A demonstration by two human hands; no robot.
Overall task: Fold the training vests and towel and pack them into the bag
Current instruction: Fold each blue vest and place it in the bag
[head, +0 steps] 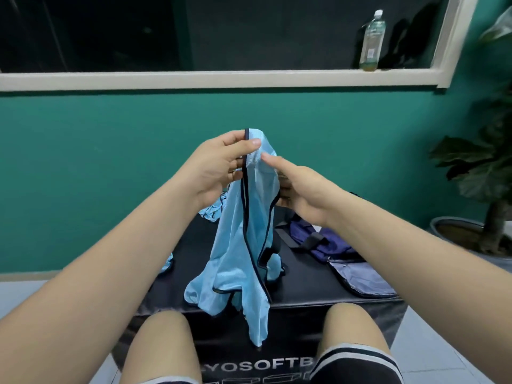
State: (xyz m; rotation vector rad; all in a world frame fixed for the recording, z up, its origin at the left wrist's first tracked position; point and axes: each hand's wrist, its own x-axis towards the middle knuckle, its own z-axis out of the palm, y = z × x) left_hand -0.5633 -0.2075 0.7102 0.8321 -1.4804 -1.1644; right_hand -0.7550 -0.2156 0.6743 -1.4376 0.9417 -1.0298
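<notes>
**A light blue vest held up over a black box**

The left hand (219,167) pinches the vest (243,245) by its dark-trimmed top edge, thumb in front and fingers behind. The right hand (302,192) lays its thumb on the cloth just below, its fingers curled behind the vest's right edge. The vest hangs crumpled above the black box (304,281), its lower end draping over the near edge between the knees. A navy bag (332,245) lies on the box to the right. More blue cloth (212,210) lies bunched behind the left wrist.
</notes>
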